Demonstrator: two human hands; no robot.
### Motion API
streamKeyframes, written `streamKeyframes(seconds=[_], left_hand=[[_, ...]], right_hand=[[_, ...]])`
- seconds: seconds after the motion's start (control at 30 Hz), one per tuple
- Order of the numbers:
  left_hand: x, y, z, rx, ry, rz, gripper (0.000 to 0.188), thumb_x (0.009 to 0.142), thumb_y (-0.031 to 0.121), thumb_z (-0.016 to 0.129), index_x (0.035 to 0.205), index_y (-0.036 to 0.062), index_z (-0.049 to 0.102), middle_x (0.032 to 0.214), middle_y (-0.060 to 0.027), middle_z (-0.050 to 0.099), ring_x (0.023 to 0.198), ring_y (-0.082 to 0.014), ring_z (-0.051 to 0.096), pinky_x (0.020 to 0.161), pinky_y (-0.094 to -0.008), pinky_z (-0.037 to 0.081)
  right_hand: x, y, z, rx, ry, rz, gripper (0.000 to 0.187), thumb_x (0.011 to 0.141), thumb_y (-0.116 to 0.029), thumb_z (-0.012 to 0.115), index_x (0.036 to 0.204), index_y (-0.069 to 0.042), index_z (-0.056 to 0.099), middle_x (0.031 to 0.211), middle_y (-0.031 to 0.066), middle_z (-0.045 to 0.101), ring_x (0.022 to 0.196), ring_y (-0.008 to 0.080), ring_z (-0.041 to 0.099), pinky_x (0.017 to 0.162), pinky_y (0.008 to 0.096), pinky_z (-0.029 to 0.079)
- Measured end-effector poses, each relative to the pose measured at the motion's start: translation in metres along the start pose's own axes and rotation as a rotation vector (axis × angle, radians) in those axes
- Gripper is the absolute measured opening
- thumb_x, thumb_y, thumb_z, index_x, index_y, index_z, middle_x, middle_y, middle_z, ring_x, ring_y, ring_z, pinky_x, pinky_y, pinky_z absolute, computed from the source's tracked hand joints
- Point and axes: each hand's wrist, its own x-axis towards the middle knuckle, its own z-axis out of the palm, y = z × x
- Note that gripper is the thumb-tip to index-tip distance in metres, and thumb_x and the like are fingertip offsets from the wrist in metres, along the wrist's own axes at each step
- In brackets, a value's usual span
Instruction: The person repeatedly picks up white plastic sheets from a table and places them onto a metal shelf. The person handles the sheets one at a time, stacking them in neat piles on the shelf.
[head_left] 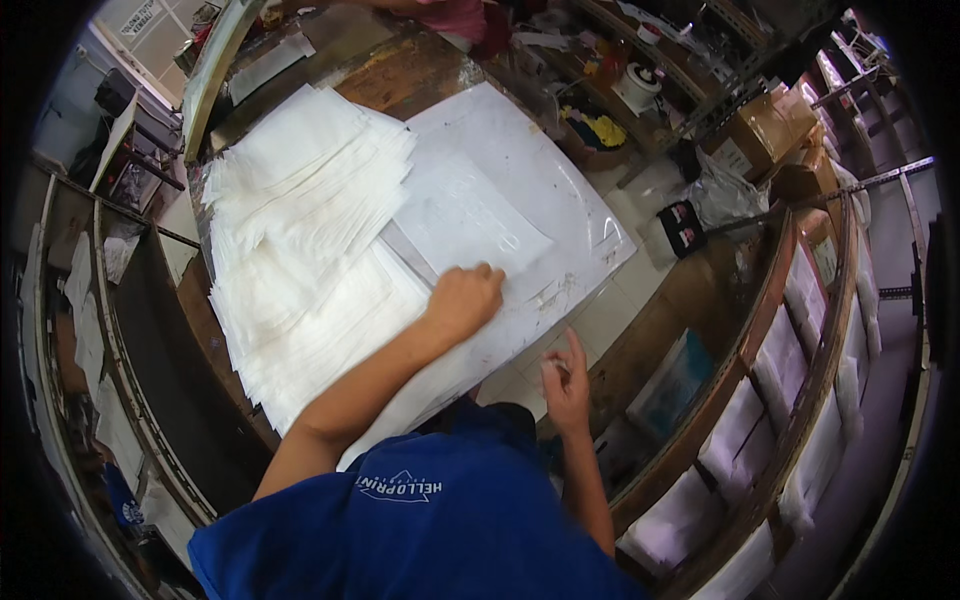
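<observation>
Nearest is the blue shirt (430, 530), and from its shoulder the left hand (462, 300) reaches out, resting knuckles-up with fingers curled on a clear plastic bag (470, 225) that lies on the big white board (560, 190) at the middle of the table; whether it pinches the film or only presses it I cannot tell. The right hand (566, 385) hangs off the near right edge, fingers loosely spread, with something small and pale at its fingertips (too blurred to name). To the left, touching the board, slumps a fanned heap of white bags (300, 250). That heap looks the weak point: slippery sheets, unevenly stacked, overhanging the near left table edge (215, 350). A careless drag of the forearm could send them sliding to the floor.
</observation>
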Motion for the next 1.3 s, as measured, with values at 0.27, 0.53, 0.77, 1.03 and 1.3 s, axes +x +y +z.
streamKeyframes(seconds=[0.27, 0.53, 0.77, 1.03, 1.3], left_hand=[[-0.067, 0.07, 0.019, -0.299, -0.072, 0.154, 0.01, 0.076, 0.015, 0.063, 0.08, 0.0072, 0.057, 0.073, -0.0095, 0.056, 0.06, -0.0295, 0.058, 0.058, -0.0403, 0.047], [-0.084, 0.083, 0.034, -0.308, -0.132, 0.25, 0.012, 0.078, 0.017, 0.063, 0.083, 0.0077, 0.057, 0.075, -0.0075, 0.056, 0.066, -0.0252, 0.06, 0.061, -0.038, 0.048], [-0.094, 0.091, 0.032, -0.315, -0.195, 0.281, 0.011, 0.079, 0.018, 0.063, 0.082, 0.008, 0.057, 0.075, -0.0077, 0.056, 0.066, -0.0254, 0.06, 0.063, -0.0382, 0.048], [-0.093, 0.112, 0.022, -0.391, -0.436, 0.43, 0.013, 0.082, 0.018, 0.063, 0.081, 0.0052, 0.059, 0.076, -0.0125, 0.06, 0.068, -0.0307, 0.06, 0.066, -0.0427, 0.047], [-0.139, 0.087, -0.013, -0.232, -0.26, 0.322, 0.023, 0.081, 0.006, 0.067, 0.102, 0.0003, 0.061, 0.106, -0.0174, 0.059, 0.099, -0.0339, 0.057, 0.085, -0.0405, 0.045]], right_hand=[[-0.015, -0.003, 0.01, -0.011, 0.039, 0.055, 0.031, 0.095, -0.012, 0.051, 0.123, 0.001, 0.054, 0.097, 0.0096, 0.062, 0.072, 0.0112, 0.06, 0.063, 0.0248, 0.05], [-0.037, 0.007, 0.001, -0.171, 0.164, 0.067, 0.02, 0.094, -0.011, 0.052, 0.107, 0.002, 0.061, 0.083, 0.0091, 0.066, 0.071, 0.0147, 0.065, 0.064, 0.0278, 0.05], [-0.051, 0.003, 0.0, -0.21, 0.199, 0.073, 0.016, 0.093, -0.007, 0.055, 0.102, 0.004, 0.061, 0.085, 0.0105, 0.066, 0.075, 0.0159, 0.066, 0.067, 0.0286, 0.051], [-0.099, 0.044, -0.033, -0.304, 0.456, 0.087, 0.011, 0.084, -0.005, 0.06, 0.095, 0.0, 0.059, 0.081, 0.0136, 0.062, 0.071, 0.0171, 0.062, 0.065, 0.0312, 0.049], [-0.259, 0.051, -0.098, -0.268, 0.936, 0.24, 0.016, 0.084, -0.004, 0.06, 0.099, -0.004, 0.055, 0.088, 0.0059, 0.058, 0.081, 0.0137, 0.059, 0.072, 0.0282, 0.049]])
